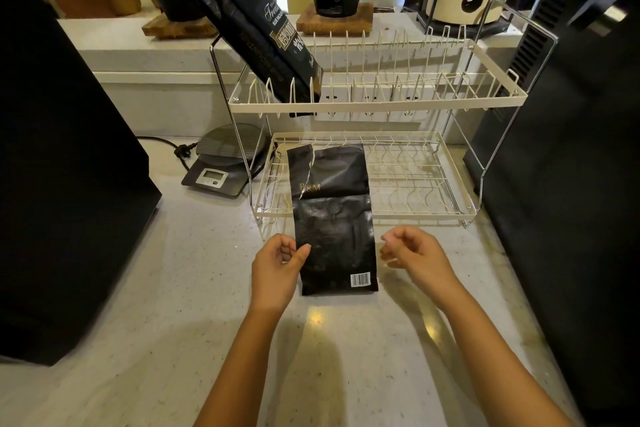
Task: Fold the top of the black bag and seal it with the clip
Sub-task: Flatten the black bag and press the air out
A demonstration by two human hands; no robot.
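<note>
The black bag (pixel 335 239) lies flat on the pale counter, barcode end toward me. Its top end reaches onto the lower tier of the cream wire rack (pixel 415 215), where the top edge looks creased and partly torn open. My left hand (pixel 277 263) hovers at the bag's left edge, fingers loosely curled, thumb tip just touching that edge. On the other side my right hand (pixel 414 253) sits a little clear of the bag, fingers loosely curled with nothing visible in them. No clip shows anywhere in view.
A second, larger black bag (pixel 256 31) leans in the rack's upper tier. A digital scale (pixel 225 163) with a cord stands left of the rack. Big dark appliances flank the counter on the left (pixel 62 166) and right (pixel 571 149). Pots sit on the back ledge.
</note>
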